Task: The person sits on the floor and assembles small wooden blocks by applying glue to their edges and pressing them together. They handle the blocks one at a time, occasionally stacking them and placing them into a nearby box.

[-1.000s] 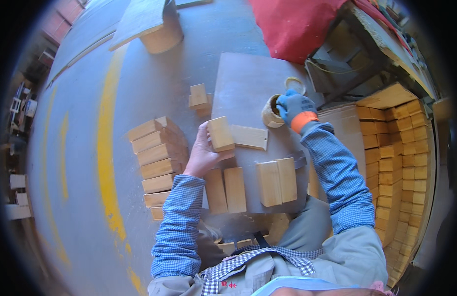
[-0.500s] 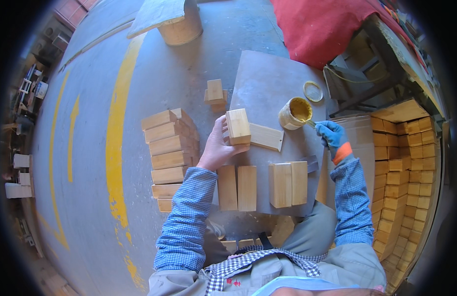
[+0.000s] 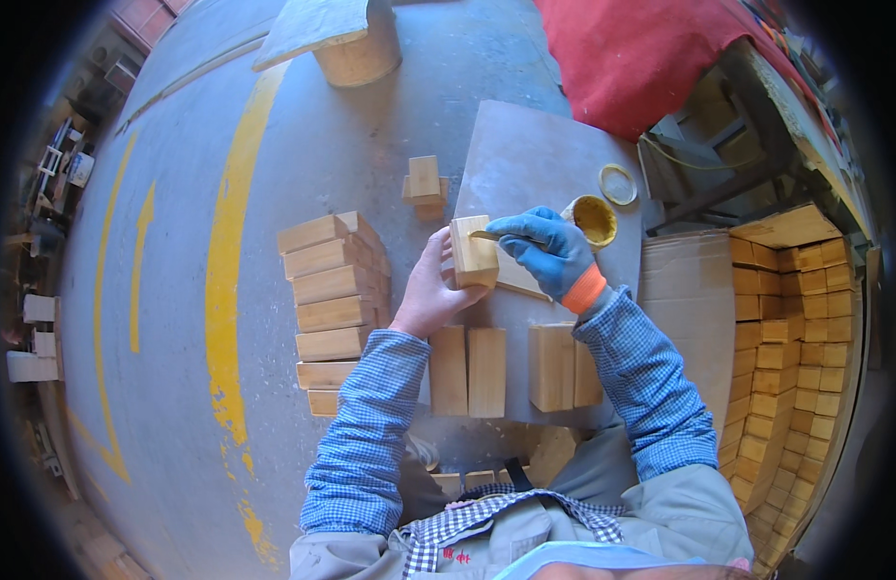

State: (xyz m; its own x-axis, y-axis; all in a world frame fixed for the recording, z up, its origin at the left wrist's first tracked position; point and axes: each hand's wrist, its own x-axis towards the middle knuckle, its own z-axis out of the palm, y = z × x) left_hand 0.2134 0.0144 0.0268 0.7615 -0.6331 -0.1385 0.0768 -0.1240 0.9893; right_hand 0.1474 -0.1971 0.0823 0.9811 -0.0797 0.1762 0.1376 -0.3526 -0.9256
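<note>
My bare left hand is wrapped round a pale wooden block, which it holds up above the board with one face toward me. In a blue glove with an orange cuff, my right hand grips a small flat spatula. The spatula's tip touches the upper part of the block's face; its handle is hidden in the glove. Just beyond my right hand stands an open can with yellow-brown paste inside. A flat wooden piece lies under my hands, partly covered.
Several blocks stand on the grey board before me. Left of it rises a stack of blocks; a small pile sits farther off. A round lid lies beyond the can. At right is a carton full of blocks.
My right hand has moved left from the can to the block, bringing the spatula onto its face. My left hand still holds the block in nearly the same place.
</note>
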